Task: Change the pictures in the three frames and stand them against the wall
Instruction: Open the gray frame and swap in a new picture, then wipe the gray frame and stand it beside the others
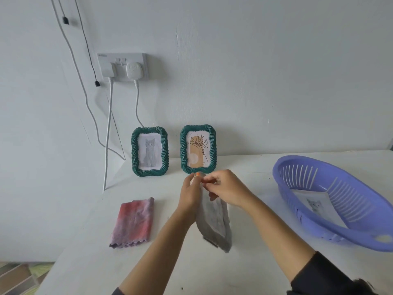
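Left hand (190, 192) and right hand (225, 188) both pinch the top edge of a flat, matte grey panel (214, 222), held tilted over the white tabletop (234, 273). At 12 o'clock, two green twisted-rope frames stand against the wall: cat frame (134, 154) and botanical frame (183, 150). A slotted lilac basket (319, 218) sits at 3 and a zigzag-edged pink cloth (134, 222) at 8.

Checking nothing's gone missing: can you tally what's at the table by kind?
Green frames at the wall: 2
Grey flat piece, held by left hand and right hand: 1
Pink cloth: 1
Purple basket: 1
Loose picture in basket: 1
Total: 6
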### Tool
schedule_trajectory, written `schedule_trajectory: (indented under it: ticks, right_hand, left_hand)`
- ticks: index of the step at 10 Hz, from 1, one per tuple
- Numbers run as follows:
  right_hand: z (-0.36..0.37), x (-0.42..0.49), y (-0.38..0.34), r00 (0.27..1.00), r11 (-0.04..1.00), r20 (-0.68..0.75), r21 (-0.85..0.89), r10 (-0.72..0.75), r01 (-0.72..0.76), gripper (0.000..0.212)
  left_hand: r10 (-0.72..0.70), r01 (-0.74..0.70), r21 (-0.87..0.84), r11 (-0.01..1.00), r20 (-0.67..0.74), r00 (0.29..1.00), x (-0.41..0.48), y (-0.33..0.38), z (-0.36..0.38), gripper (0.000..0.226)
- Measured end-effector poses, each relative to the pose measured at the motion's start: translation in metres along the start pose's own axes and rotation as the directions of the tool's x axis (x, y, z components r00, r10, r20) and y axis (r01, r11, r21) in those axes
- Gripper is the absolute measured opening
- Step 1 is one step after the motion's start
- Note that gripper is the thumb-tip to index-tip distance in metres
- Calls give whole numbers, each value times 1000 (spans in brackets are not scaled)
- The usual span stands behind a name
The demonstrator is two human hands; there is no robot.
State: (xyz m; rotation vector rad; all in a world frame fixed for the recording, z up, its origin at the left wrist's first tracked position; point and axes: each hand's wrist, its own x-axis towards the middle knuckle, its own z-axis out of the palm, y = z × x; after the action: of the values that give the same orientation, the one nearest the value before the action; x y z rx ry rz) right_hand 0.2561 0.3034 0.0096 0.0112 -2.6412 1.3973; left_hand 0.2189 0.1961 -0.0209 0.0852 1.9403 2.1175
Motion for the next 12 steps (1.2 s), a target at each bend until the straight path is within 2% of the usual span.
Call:
schedule_trajectory:
  ticks: [1, 2, 3, 4, 5, 6, 8, 9, 10, 11, 12]
  right_hand:
    - [10, -3, 38, 990, 993, -97, -33, 107, -111, 26]
    - [17, -18, 78, 961, 959, -188, -160, 204, -235, 31]
    - [25, -32, 104, 957, 938, -181, -223, 226, -264, 39]
    - [33, -39, 115, 963, 912, -175, -323, 205, -253, 47]
    - [37, -41, 117, 966, 875, -178, -418, 186, -245, 51]
    - [36, -41, 117, 971, 854, -156, -465, 180, -233, 51]
    - [36, -41, 118, 974, 841, -157, -492, 166, -223, 51]
    - [36, -42, 118, 973, 844, -157, -485, 172, -228, 51]
    - [36, -42, 117, 971, 845, -158, -481, 178, -233, 51]
    - [36, -43, 117, 971, 844, -154, -483, 182, -235, 51]
    - [36, -42, 116, 971, 842, -156, -485, 184, -237, 51]
  left_hand:
    - [-21, 30, 118, 992, -80, 997, 5, -15, -15, 51]
    - [-12, 26, 252, 967, -57, 998, 7, -31, -25, 55]
    - [24, 13, 466, 885, -72, 997, 7, -48, -30, 54]
    - [104, -35, 641, 767, -71, 992, 5, -61, -30, 42]
    - [183, -95, 726, 681, -43, 982, 3, -71, -27, 32]
    - [175, -102, 809, 580, -2, 985, 2, -80, -24, 46]
    - [246, -150, 846, 512, 23, 969, 6, -87, -26, 42]
    - [250, -164, 840, 517, 35, 968, 6, -86, -26, 34]
    - [294, -157, 804, 574, -23, 956, 6, -80, -35, 31]
    - [397, 80, 865, 496, -307, 865, 11, -70, -60, 58]
    - [284, 371, 803, 467, -533, 797, 15, -58, -94, 83]
